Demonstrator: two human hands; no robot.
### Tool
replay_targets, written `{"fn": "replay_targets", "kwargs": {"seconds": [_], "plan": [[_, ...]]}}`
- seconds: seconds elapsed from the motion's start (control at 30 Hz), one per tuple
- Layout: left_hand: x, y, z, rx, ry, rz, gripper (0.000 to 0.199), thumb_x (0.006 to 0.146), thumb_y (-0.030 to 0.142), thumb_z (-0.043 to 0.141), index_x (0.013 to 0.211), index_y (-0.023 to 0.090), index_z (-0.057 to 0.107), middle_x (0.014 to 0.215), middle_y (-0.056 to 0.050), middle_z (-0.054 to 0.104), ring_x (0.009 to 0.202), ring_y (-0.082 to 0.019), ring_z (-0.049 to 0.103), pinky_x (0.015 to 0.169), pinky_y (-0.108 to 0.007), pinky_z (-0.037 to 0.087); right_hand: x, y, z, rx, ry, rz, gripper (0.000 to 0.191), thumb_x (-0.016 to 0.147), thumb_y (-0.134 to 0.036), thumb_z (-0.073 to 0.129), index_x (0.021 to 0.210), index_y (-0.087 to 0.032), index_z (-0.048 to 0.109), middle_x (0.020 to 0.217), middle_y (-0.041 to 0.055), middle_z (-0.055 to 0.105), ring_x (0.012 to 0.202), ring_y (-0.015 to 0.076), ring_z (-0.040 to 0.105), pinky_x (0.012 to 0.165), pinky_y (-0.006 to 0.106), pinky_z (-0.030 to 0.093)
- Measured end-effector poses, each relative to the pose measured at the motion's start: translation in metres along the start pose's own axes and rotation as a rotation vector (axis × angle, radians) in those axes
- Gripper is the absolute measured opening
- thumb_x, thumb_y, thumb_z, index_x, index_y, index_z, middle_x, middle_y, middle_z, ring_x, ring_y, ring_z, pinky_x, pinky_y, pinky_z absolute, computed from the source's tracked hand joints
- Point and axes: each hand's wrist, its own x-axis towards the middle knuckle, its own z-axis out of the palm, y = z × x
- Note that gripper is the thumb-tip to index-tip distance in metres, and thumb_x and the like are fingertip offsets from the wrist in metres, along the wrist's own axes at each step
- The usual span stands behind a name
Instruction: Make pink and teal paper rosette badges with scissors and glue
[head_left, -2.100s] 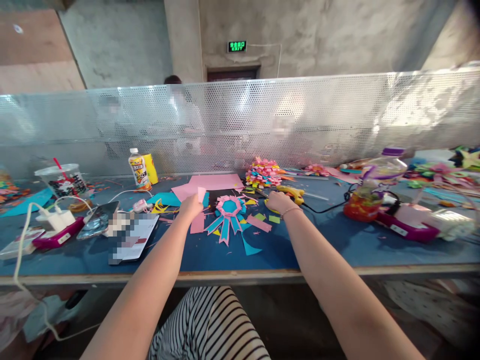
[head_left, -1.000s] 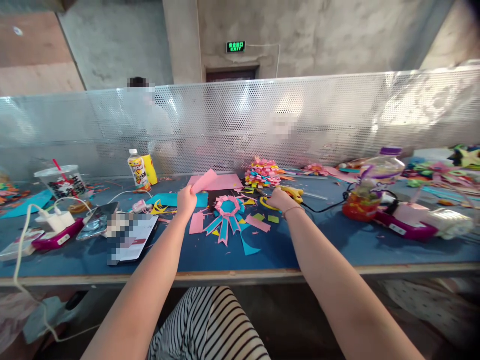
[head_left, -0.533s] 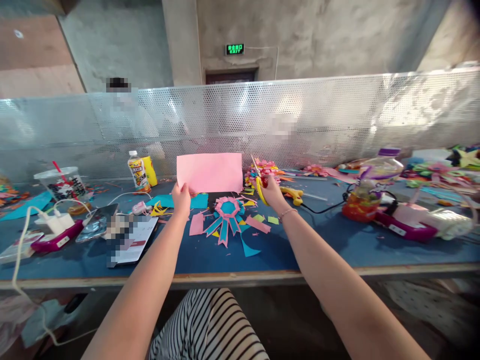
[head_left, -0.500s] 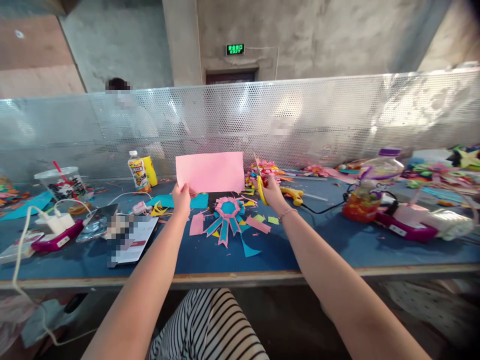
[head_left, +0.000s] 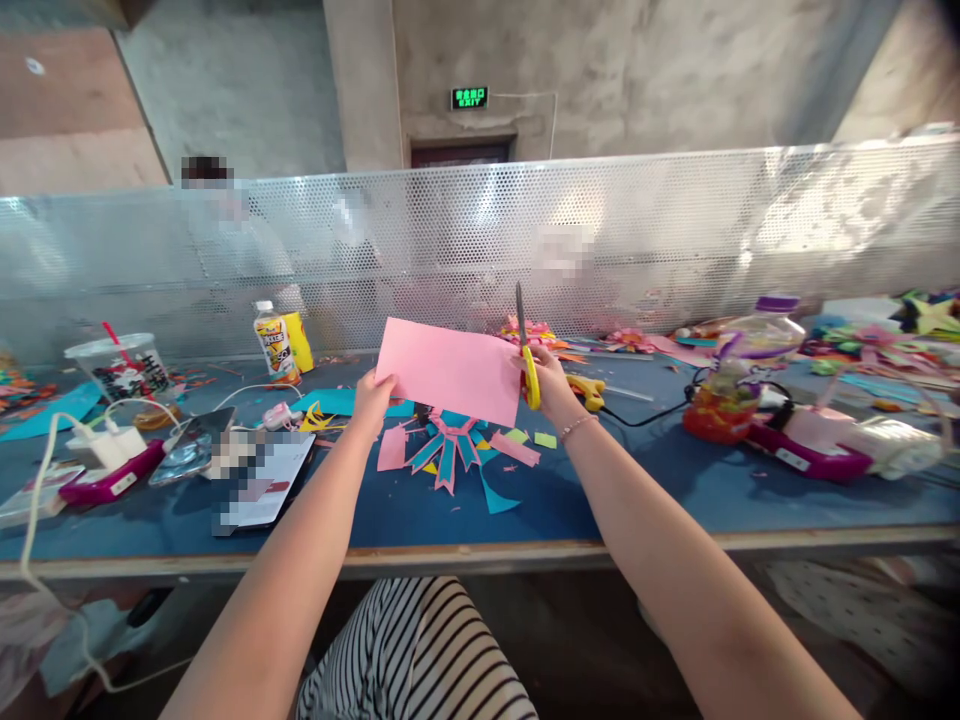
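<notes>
A pink paper sheet (head_left: 453,370) is held up, tilted down to the right, over the table. My left hand (head_left: 373,400) pinches its lower left edge between thumb and fingers. My right hand (head_left: 547,382) is wrapped round yellow-handled scissors (head_left: 531,378), blades pointing up, and its fingertips meet the sheet's right edge. Below the sheet lies a pink and blue paper rosette (head_left: 448,458), its upper part hidden. Pink, green and blue scraps surround it, among them a pink piece (head_left: 392,448) and a curved blue piece (head_left: 496,492).
A tablet (head_left: 271,482), a power strip (head_left: 112,475), a lidded cup (head_left: 124,368) and a bottle (head_left: 271,345) stand or lie at left. At right are a glue gun (head_left: 587,390), a large bottle (head_left: 724,410) and paper flowers. Behind is a perforated metal screen (head_left: 450,240); a person is beyond it.
The pink sheet has shifted right and lower and now tilts, covering the rosette's top. My right fingertips have met its right edge, and the scissors have turned more upright.
</notes>
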Motion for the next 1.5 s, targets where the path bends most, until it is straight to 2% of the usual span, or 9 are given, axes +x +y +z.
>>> {"fn": "replay_targets", "kwargs": {"seconds": [0.2,0.43,0.6,0.83,0.9,1.03,1.13,1.33,1.5], "plan": [[-0.001,0.007,0.001,-0.311,0.031,-0.049,0.044,0.06,0.012,0.069,0.101,0.021,0.054,0.081,0.0,0.062,0.06,-0.01,0.059,0.049,-0.019,0.049,0.003,0.006,0.002,0.036,0.035,-0.042,0.043,0.05,-0.022,0.067,0.087,-0.021,0.046,0.058,-0.0084,0.047,0.039,0.0055,0.043,0.037,0.019,0.037],[-0.01,0.023,0.005,-0.752,-0.074,-0.203,0.007,0.075,0.02,0.06,0.079,0.014,0.059,0.074,-0.002,0.066,0.07,-0.011,0.064,0.062,-0.018,0.052,-0.003,0.011,0.013,0.165,0.001,-0.127,0.046,0.051,-0.026,0.071,0.086,-0.024,0.041,0.067,-0.008,0.047,0.047,0.0062,0.048,0.044,0.021,0.045],[-0.015,0.033,0.001,-0.871,-0.101,-0.136,0.02,0.08,0.031,0.054,0.083,0.013,0.062,0.08,-0.006,0.069,0.084,-0.016,0.064,0.074,-0.025,0.053,-0.011,0.009,0.022,0.155,-0.056,-0.157,0.048,0.054,-0.028,0.07,0.093,-0.026,0.04,0.07,-0.0074,0.047,0.052,0.0078,0.051,0.052,0.024,0.049],[-0.024,0.05,-0.008,-0.844,-0.257,0.123,0.04,0.074,0.046,0.054,0.102,0.018,0.062,0.108,-0.007,0.065,0.109,-0.024,0.055,0.092,-0.039,0.046,-0.017,0.001,0.026,0.166,-0.075,-0.25,0.045,0.056,-0.027,0.068,0.094,-0.025,0.043,0.07,-0.0073,0.049,0.053,0.0064,0.049,0.05,0.02,0.046],[-0.024,0.046,-0.004,-0.772,-0.268,0.062,0.043,0.073,0.05,0.055,0.101,0.018,0.061,0.109,-0.008,0.064,0.108,-0.025,0.055,0.089,-0.039,0.048,-0.015,0.004,0.025,0.143,-0.01,-0.207,0.045,0.054,-0.027,0.068,0.091,-0.025,0.043,0.067,-0.0083,0.047,0.048,0.0053,0.046,0.044,0.019,0.042],[-0.021,0.022,0.011,-0.423,-0.214,-0.216,0.035,0.067,0.028,0.067,0.099,0.016,0.06,0.101,-0.01,0.066,0.092,-0.023,0.062,0.075,-0.036,0.053,-0.011,0.012,0.022,0.142,0.023,-0.075,0.046,0.051,-0.028,0.071,0.085,-0.024,0.041,0.062,-0.009,0.046,0.044,0.0057,0.045,0.041,0.019,0.042],[-0.018,0.008,0.018,-0.17,-0.096,-0.173,0.033,0.067,0.02,0.065,0.099,0.017,0.059,0.1,-0.009,0.066,0.083,-0.021,0.064,0.067,-0.036,0.054,-0.01,0.017,0.021,0.085,-0.015,-0.041,0.048,0.049,-0.028,0.073,0.087,-0.023,0.043,0.063,-0.0076,0.05,0.044,0.0066,0.047,0.039,0.02,0.041],[-0.016,0.014,0.019,-0.31,-0.085,0.004,0.027,0.07,0.021,0.063,0.096,0.017,0.06,0.106,-0.008,0.064,0.095,-0.02,0.061,0.075,-0.032,0.053,-0.01,0.018,0.022,-0.024,-0.062,-0.041,0.051,0.048,-0.025,0.075,0.09,-0.02,0.047,0.062,-0.0064,0.051,0.045,0.008,0.049,0.039,0.019,0.039],[-0.023,0.012,0.021,-0.311,-0.189,-0.118,0.032,0.067,0.023,0.067,0.098,0.017,0.058,0.107,-0.008,0.064,0.091,-0.02,0.062,0.073,-0.032,0.054,-0.013,0.016,0.027,0.134,-0.075,-0.044,0.051,0.047,-0.025,0.075,0.089,-0.022,0.046,0.064,-0.0088,0.048,0.049,0.007,0.051,0.048,0.021,0.047]]}}
